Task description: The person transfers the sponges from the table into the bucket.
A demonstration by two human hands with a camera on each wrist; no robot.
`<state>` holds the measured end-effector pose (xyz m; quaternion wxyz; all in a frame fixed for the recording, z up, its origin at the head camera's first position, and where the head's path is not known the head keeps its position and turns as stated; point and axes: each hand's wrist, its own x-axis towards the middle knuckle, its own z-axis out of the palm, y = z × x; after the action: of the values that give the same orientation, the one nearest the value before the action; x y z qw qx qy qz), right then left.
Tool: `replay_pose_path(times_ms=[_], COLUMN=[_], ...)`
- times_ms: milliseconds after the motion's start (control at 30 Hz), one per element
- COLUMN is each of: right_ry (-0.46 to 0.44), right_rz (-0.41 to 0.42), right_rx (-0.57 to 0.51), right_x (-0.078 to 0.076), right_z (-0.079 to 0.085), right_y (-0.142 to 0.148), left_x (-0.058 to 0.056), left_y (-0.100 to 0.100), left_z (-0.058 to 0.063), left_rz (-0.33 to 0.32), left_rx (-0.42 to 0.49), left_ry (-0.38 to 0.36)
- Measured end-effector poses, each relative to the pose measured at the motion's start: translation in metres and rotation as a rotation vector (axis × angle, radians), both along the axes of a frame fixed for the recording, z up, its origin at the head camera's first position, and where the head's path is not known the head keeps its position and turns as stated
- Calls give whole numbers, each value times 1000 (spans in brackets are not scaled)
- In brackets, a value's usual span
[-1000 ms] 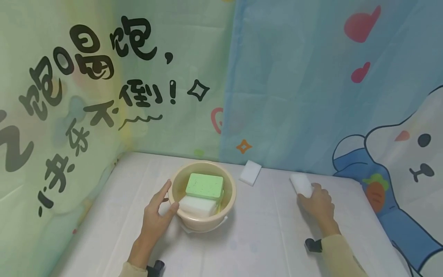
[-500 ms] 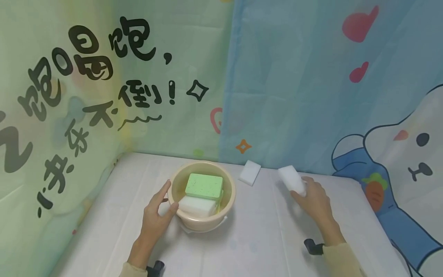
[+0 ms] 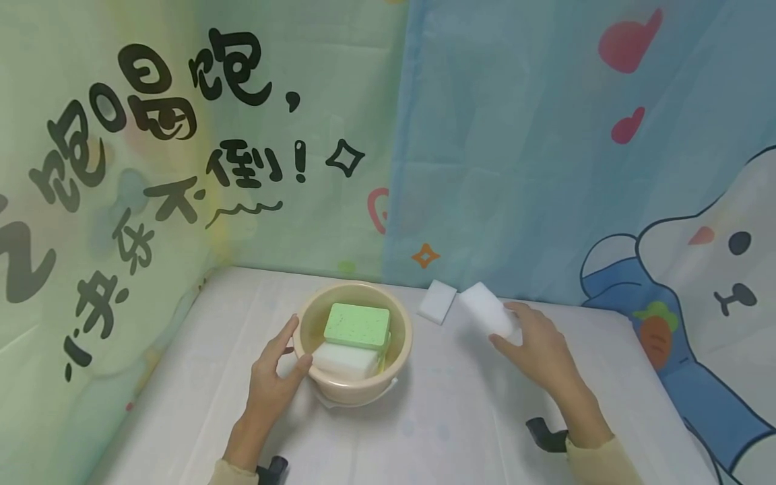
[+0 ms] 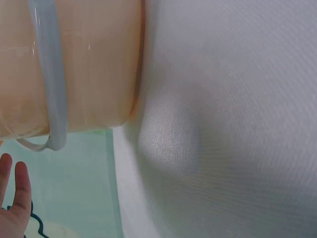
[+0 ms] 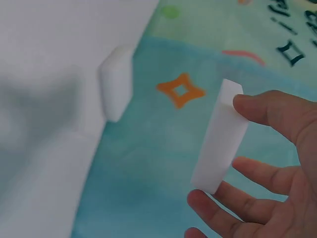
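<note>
My right hand (image 3: 536, 347) pinches a white sponge block (image 3: 487, 310) by its near end, thumb on one side and fingers on the other. The right wrist view shows the same white sponge (image 5: 220, 139) held up, its shadow falling on the cloth. At the beige bucket (image 3: 347, 393), my left hand (image 3: 274, 377) rests against the left rim with thumb and forefinger spread. Straight fingers (image 4: 21, 191) show beside the bucket in the left wrist view. Inside the bucket, a green sponge (image 3: 356, 325) leans on a white sponge (image 3: 344, 361).
Another white sponge (image 3: 437, 301) lies at the table's back edge, between the bucket and my right hand. A pale handle (image 4: 52, 79) hangs on the bucket's side. Printed cloth walls (image 3: 503, 168) stand behind and left of the white table cover (image 3: 448, 431).
My right hand has lifted the white sponge from the table and carried it left, closer to the sponge at the back edge. My left hand stays at the bucket.
</note>
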<state>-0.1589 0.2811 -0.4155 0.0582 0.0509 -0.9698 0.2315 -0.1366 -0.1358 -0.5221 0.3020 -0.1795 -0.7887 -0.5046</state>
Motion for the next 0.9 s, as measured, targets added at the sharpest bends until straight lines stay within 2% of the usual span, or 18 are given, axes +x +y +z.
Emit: replay_pose_path(times_ms=[200, 400, 633, 900], right_ry=[39, 75, 74, 131], right_rz=[82, 164, 227, 376], right_rx=[-3, -3, 11, 50], right_x=[10, 16, 19, 17], right_z=[19, 30, 38, 38], right_y=[-20, -38, -64, -93], left_x=[0, 0, 1, 0], left_y=[1, 1, 0, 0], left_z=[0, 0, 0, 0], left_rz=[-7, -1, -1, -4], left_rx=[5, -1, -2, -3], left_ry=[19, 9, 6, 11])
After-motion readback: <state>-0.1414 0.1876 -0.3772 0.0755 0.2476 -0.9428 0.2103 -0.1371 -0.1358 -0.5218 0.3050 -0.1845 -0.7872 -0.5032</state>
